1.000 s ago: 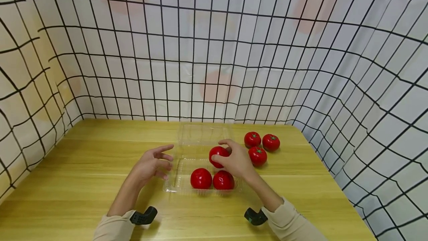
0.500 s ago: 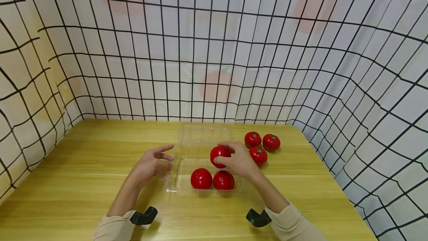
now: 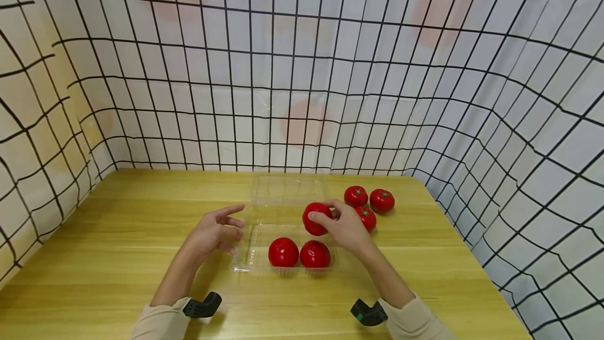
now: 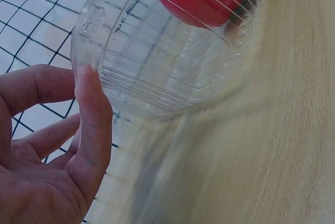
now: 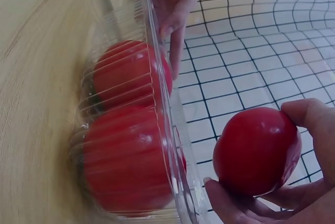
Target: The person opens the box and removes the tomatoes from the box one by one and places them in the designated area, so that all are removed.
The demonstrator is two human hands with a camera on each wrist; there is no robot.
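A clear plastic clamshell box [image 3: 255,248] lies with its lid [image 3: 289,189] folded back. Two red tomatoes, the left one [image 3: 283,252] and the right one [image 3: 315,254], sit in its near side. At the box's left edge, my left hand [image 3: 214,232] pinches the rim [image 4: 86,41] between thumb and finger. Between the thumb and fingers of my right hand [image 3: 346,227] is a third tomato [image 3: 317,219], held above the right part of the box. The right wrist view shows this held tomato [image 5: 256,150] apart from the box wall.
Several centimetres right of the box, three more tomatoes with green stem tops stand in a cluster, one at the back left [image 3: 356,196], one at the right [image 3: 381,201], and one partly behind my right hand [image 3: 365,218]. White walls with black grid lines [image 3: 302,93] enclose the wooden table [image 3: 141,214].
My right hand and its tomato have shifted slightly to the right and up, now hiding part of the nearest clustered tomato. The left hand and the box have stayed in place.
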